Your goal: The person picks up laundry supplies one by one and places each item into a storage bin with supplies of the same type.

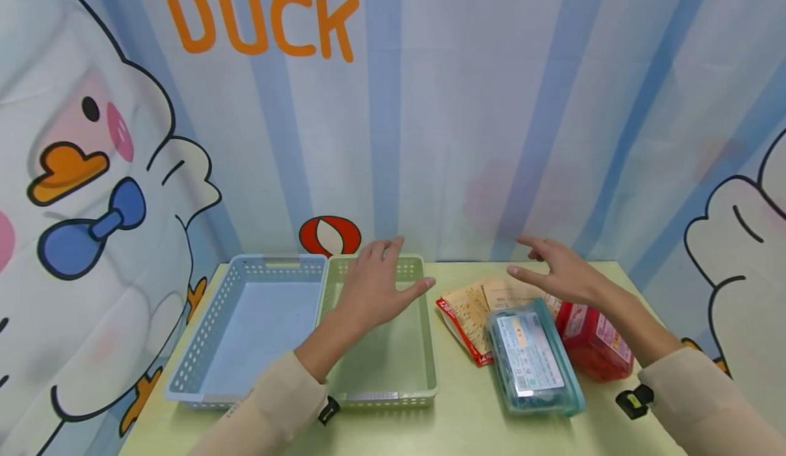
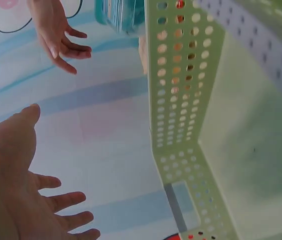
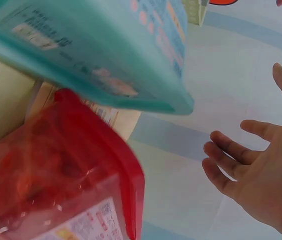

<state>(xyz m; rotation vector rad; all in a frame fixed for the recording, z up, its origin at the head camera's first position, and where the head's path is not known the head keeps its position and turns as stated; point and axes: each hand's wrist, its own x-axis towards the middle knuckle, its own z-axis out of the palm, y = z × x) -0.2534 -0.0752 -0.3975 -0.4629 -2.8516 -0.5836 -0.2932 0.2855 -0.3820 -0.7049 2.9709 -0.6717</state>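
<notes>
Both hands, the left hand [image 1: 374, 285] and right hand [image 1: 561, 275], hover spread and empty; the teal pouch [image 1: 531, 353] beside the green basket [image 1: 430, 347] looks light, slick and floppy, best pinched at its edges.

Plenty of open air above the table [image 1: 454, 422]: the left hand [image 1: 374, 289] floats over the green basket [image 1: 424, 381] and the right hand [image 1: 561, 275] over the packets, neither touching anything. Both the green basket and the blue basket [image 1: 184, 367] beside it are open-topped, so only their perforated walls get in the way. On the right it's tighter, with the teal pouch [image 1: 531, 353], red pouch [image 1: 595, 343] and paper packet [image 1: 469, 309] bunched together, and the curtain [image 1: 467, 115] closes off the back.
</notes>
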